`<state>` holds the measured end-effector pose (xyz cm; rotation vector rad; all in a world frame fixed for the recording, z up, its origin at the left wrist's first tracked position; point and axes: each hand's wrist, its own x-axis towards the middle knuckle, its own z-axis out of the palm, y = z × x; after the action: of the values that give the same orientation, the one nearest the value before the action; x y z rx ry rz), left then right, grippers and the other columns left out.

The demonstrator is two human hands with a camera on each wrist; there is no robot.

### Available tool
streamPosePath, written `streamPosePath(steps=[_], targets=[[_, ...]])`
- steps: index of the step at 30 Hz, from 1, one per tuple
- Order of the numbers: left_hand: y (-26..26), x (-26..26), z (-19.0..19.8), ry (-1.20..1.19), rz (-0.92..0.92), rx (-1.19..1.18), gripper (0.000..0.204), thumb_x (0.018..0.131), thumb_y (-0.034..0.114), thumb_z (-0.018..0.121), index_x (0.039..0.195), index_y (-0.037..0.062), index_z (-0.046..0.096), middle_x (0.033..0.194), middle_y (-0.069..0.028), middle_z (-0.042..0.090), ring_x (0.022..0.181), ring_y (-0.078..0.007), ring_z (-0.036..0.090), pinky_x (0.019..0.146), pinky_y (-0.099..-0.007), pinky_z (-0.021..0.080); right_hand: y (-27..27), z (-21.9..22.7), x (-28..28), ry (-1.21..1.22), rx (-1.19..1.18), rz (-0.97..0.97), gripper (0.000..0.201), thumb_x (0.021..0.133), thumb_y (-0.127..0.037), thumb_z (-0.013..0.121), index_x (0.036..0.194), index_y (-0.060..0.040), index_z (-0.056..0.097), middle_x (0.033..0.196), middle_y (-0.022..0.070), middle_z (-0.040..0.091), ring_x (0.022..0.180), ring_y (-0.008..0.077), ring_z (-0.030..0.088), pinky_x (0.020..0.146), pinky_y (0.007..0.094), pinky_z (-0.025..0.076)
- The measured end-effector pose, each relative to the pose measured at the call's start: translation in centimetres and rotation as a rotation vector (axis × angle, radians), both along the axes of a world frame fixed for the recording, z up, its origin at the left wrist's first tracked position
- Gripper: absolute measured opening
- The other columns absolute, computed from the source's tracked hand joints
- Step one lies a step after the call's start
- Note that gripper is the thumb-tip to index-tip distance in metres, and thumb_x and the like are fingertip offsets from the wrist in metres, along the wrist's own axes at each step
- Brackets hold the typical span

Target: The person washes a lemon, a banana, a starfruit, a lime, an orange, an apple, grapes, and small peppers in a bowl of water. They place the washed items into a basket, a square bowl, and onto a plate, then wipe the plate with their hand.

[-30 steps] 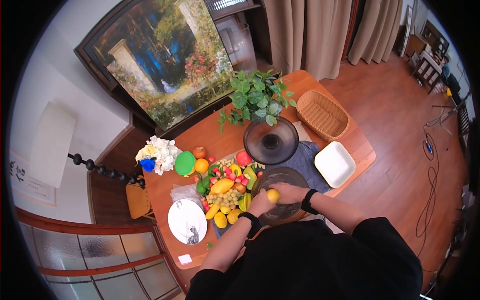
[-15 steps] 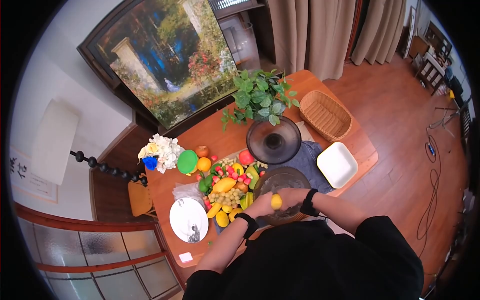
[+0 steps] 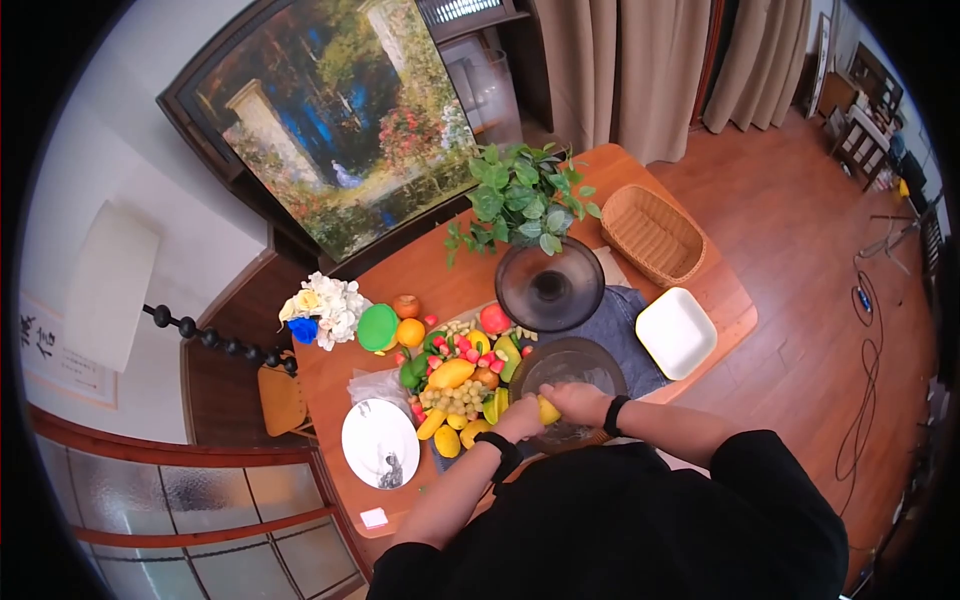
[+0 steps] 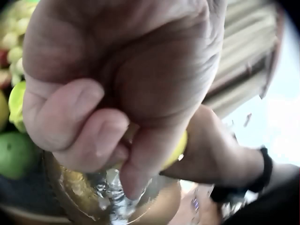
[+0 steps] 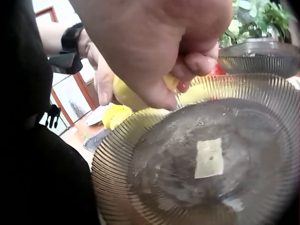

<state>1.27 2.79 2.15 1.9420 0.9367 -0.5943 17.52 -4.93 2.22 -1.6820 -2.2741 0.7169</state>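
Observation:
In the head view, both hands meet low over the near side of a ribbed, smoky glass bowl (image 3: 600, 372). Between them is a yellow lemon (image 3: 548, 411). My left hand (image 3: 519, 420) grips its left side; in the left wrist view the fingers are curled and most of the lemon (image 4: 179, 151) is hidden behind them. From the other side my right hand (image 3: 582, 403) holds the fruit, thumb laid along it in the right wrist view. The bowl's wet-looking floor (image 5: 164, 150) carries a pale rectangular label (image 5: 209, 158).
Left of the bowl lies a fruit pile with grapes (image 3: 455, 400), a mango (image 3: 451, 374) and several lemons. A white plate (image 3: 370, 440) is farther left. Behind stand a dark glass dish (image 3: 525, 300) and a potted plant (image 3: 520, 190). To the right are a white tray (image 3: 676, 335) and wicker basket (image 3: 640, 235).
Both hands have shifted slightly toward the body with the lemon between them. The fruit has turned a little in their hold. The head view has moved slightly.

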Motion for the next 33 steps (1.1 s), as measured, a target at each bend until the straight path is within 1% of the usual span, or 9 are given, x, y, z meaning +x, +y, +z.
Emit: streamPosePath(steps=[4,9,11,18,21,23,27,30,33], targets=[[-0.6,0.1,-0.8,-0.216,-0.041,0.267,0.047,0.073,0.006,0.071,0.114,-0.0007,0.048,0.102,-0.028,0.065,0.101,-0.0453,0.061,0.086,-0.0507,0.05,0.0,-1.6,0.2,0.211,-0.249,-0.169,0.041,0.07,-0.014,0.075,0.105,-0.0015,0.058,0.095,0.0231,0.068,0.088,0.0377,0.068,0.074,0.0447,0.054],[-0.7,-0.3,-2.2,-0.388,-0.033,0.249,0.051,0.072,0.01,0.072,0.116,0.0013,0.048,0.103,-0.0278,0.065,0.102,-0.0453,0.061,0.086,-0.0499,0.05,1.0,-1.2,1.1,0.275,-0.407,-0.168,0.043,0.062,-0.019,0.081,0.098,0.0001,0.067,0.088,0.0203,0.07,0.08,0.0354,0.069,0.073,0.0417,0.055],[-1.0,0.2,-2.2,-0.337,-0.022,0.134,0.052,0.072,0.012,0.073,0.117,0.0021,0.048,0.103,-0.0277,0.065,0.102,-0.045,0.061,0.086,-0.0497,0.05,1.9,0.2,1.8,0.264,-0.846,-0.076,0.04,0.061,-0.021,0.081,0.093,0.0002,0.07,0.086,0.0188,0.071,0.075,0.033,0.069,0.071,0.0396,0.055],[-1.5,1.7,0.4,-0.119,0.036,0.202,0.064,0.068,0.03,0.08,0.119,0.0024,0.051,0.105,-0.0239,0.067,0.101,-0.0395,0.065,0.087,-0.0464,0.052,4.1,-1.9,3.5,-0.193,-0.767,0.104,0.029,0.069,-0.017,0.073,0.093,0.0005,0.072,0.091,0.021,0.071,0.087,0.0308,0.071,0.077,0.0392,0.055],[-0.8,0.9,-0.6,-0.047,0.016,0.221,0.066,0.069,0.036,0.08,0.116,-0.0024,0.053,0.102,-0.0255,0.068,0.098,-0.0394,0.066,0.084,-0.0448,0.052,4.2,-5.0,4.0,-0.255,-0.649,-0.085,0.025,0.076,-0.014,0.065,0.094,0.0016,0.072,0.093,0.0216,0.071,0.096,0.0324,0.07,0.081,0.0401,0.055],[-0.7,0.7,-0.9,0.056,0.126,0.176,0.069,0.07,0.035,0.08,0.118,-0.0034,0.05,0.105,-0.0228,0.068,0.099,-0.0353,0.067,0.086,-0.0434,0.052,3.2,-7.3,3.7,-0.226,-0.32,-0.499,0.025,0.081,-0.015,0.061,0.096,0.0024,0.071,0.097,0.0235,0.07,0.099,0.0337,0.068,0.084,0.0395,0.055],[-0.8,0.5,-1.9,0.068,0.12,0.189,0.072,0.07,0.037,0.08,0.118,-0.0062,0.049,0.105,-0.0232,0.068,0.099,-0.0352,0.067,0.086,-0.0421,0.053,3.6,-10.9,3.8,-0.168,-0.384,-0.463,0.026,0.082,-0.014,0.057,0.096,0.0018,0.071,0.099,0.023,0.07,0.093,0.0337,0.07,0.082,0.0408,0.056],[-1.2,0.2,-2.9,0.069,0.135,0.205,0.071,0.07,0.037,0.08,0.119,-0.0048,0.05,0.107,-0.0236,0.067,0.1,-0.0352,0.067,0.085,-0.0421,0.053,3.7,-8.3,2.9,0.383,-0.572,-0.467,0.025,0.083,-0.013,0.057,0.098,0.0026,0.069,0.099,0.0236,0.07,0.084,0.0356,0.07,0.078,0.0409,0.057],[-1.0,0.0,-3.7,0.027,0.196,0.188,0.069,0.069,0.037,0.081,0.117,-0.0045,0.053,0.104,-0.0239,0.068,0.099,-0.0351,0.068,0.084,-0.0421,0.054,3.6,-4.3,1.9,0.992,-0.843,-0.535,0.024,0.082,-0.012,0.057,0.095,0.0037,0.068,0.082,0.0149,0.07,0.073,0.0225,0.07,0.068,0.0293,0.057]])
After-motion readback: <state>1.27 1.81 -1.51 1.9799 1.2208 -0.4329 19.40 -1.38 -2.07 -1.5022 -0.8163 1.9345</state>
